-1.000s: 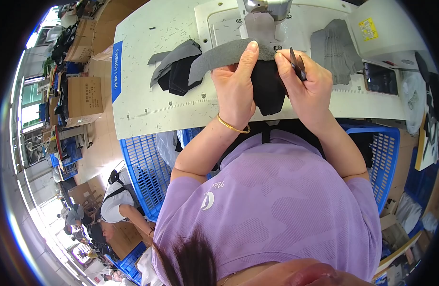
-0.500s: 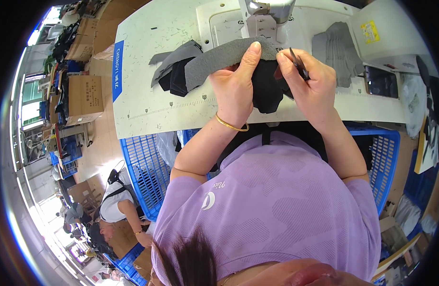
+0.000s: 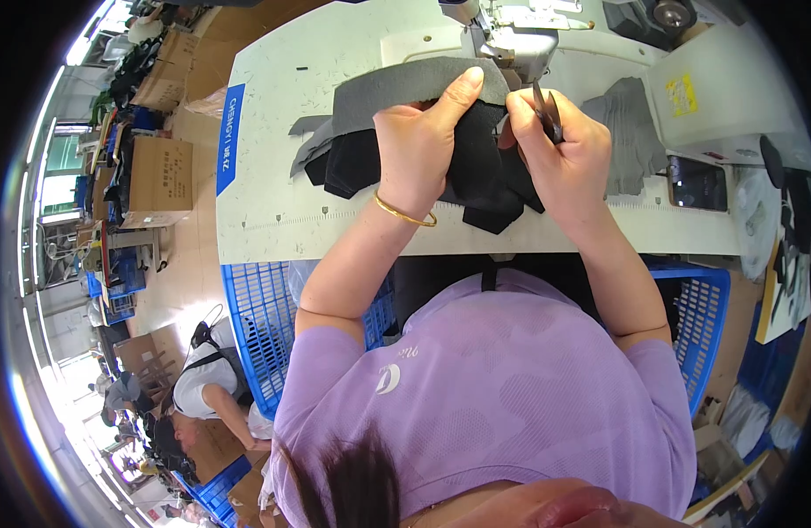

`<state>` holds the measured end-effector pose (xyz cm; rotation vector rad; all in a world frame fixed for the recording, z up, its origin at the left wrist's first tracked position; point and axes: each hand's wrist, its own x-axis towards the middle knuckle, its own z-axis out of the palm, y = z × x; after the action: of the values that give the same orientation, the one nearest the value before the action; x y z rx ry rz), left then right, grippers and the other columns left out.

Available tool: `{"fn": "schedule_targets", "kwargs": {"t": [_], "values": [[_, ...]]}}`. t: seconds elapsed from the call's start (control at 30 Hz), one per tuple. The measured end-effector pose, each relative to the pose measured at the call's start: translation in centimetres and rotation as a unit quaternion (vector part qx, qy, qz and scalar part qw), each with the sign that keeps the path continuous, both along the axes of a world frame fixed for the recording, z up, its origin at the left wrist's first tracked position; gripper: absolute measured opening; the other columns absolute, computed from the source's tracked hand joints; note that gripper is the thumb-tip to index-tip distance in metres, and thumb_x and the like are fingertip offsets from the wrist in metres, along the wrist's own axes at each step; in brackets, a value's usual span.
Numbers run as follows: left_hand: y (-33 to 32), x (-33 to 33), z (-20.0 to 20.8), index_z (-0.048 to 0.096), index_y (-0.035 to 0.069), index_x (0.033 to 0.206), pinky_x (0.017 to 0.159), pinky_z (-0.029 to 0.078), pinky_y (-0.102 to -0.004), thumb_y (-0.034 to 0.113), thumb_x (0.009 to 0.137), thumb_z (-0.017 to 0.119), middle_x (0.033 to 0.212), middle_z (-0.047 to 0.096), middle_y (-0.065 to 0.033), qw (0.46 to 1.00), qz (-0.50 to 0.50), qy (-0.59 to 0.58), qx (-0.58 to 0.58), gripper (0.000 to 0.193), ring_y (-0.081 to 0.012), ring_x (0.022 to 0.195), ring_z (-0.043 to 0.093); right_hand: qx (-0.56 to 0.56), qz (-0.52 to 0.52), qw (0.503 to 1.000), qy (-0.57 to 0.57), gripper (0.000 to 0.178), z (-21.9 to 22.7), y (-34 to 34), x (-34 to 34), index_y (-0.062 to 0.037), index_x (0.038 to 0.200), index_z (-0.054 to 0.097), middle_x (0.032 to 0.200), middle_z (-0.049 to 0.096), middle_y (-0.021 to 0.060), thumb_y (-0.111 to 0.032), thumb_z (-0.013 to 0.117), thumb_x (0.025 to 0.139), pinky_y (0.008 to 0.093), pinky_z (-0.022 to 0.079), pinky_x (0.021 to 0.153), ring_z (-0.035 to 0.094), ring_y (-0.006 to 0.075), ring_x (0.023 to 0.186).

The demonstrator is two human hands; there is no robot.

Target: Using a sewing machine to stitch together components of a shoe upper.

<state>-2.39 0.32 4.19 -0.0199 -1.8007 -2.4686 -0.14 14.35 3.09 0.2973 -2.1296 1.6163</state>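
Grey fabric [image 3: 383, 90] was clamped by left hand [image 3: 423, 141], dark snips [image 3: 547, 116] by right hand [image 3: 564, 150] (fabric edge touched too), in front of sewing machine [image 3: 527, 51].

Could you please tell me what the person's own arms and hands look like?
The left hand and right hand are gloveless. A thin gold-coloured bangle circles the left wrist; no bracelet shows on the right. Short lilac sleeves end above the elbows, leaving both forearms uncovered.

The grey cloth [image 3: 392, 90] looks matt, perhaps rough.
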Motion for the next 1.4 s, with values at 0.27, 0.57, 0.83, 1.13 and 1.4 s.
{"fn": "schedule_targets", "kwargs": {"t": [0.27, 0.57, 0.83, 1.13, 1.4], "values": [[-0.8, -3.1, 1.9, 0.069, -0.004, 0.092, 0.064, 0.051, -0.0239, 0.004, 0.084, 0.073, 0.085, 0.069, -0.0060, 0.997, -0.053, 0.048, -0.024, 0.012, -0.0108, 0.072, 0.063, -0.056, -0.011, 0.998, -0.024, 0.022, 1.5, -0.8, -1.4, -0.0014, 0.079, 0.064, 0.058, 0.062, 0.0019, -0.019, 0.061, 0.091, 0.0233, 0.044, 0.051, 0.057, 0.0064, 0.052], [-0.8, -4.0, 2.4, 0.069, -0.007, 0.093, 0.061, 0.052, -0.0246, 0.001, 0.082, 0.073, 0.084, 0.070, -0.0101, 0.997, -0.072, 0.001, 0.004, 0.014, -0.0137, 0.069, 0.065, -0.094, 0.005, 0.995, -0.030, 0.025, 1.6, -0.9, -1.8, -0.0015, 0.075, 0.062, 0.057, 0.060, -0.0007, -0.019, 0.059, 0.092, 0.0222, 0.040, 0.048, 0.049, 0.0028, 0.050], [-1.1, -4.5, 2.5, 0.071, -0.007, 0.091, 0.062, 0.051, -0.0240, 0.001, 0.082, 0.072, 0.084, 0.070, -0.0094, 0.996, -0.090, 0.011, -0.005, 0.012, -0.0127, 0.070, 0.065, -0.094, 0.006, 0.995, -0.042, 0.025, 1.6, -1.0, -1.7, -0.0019, 0.074, 0.061, 0.056, 0.060, 0.0000, -0.019, 0.058, 0.092, 0.0234, 0.040, 0.048, 0.050, 0.0037, 0.050], [-2.0, -5.8, 2.1, 0.070, -0.003, 0.096, 0.066, 0.051, -0.0235, 0.005, 0.085, 0.071, 0.088, 0.070, -0.0077, 0.991, -0.124, 0.038, -0.034, 0.014, -0.0114, 0.073, 0.065, -0.053, -0.018, 0.998, -0.025, 0.029, 1.9, -1.6, -2.1, -0.0020, 0.069, 0.060, 0.054, 0.059, 0.0006, -0.021, 0.059, 0.091, 0.0240, 0.040, 0.047, 0.051, 0.0061, 0.047], [-2.6, -5.1, 2.7, 0.069, -0.005, 0.097, 0.062, 0.054, -0.0224, 0.011, 0.087, 0.071, 0.087, 0.070, -0.0094, 0.976, -0.209, -0.026, -0.055, 0.019, -0.0108, 0.069, 0.065, -0.197, 0.053, 0.975, -0.090, 0.027, 1.4, -0.8, -1.6, -0.0019, 0.077, 0.066, 0.059, 0.063, 0.0014, -0.020, 0.056, 0.095, 0.0223, 0.037, 0.044, 0.048, 0.0046, 0.045]]}}
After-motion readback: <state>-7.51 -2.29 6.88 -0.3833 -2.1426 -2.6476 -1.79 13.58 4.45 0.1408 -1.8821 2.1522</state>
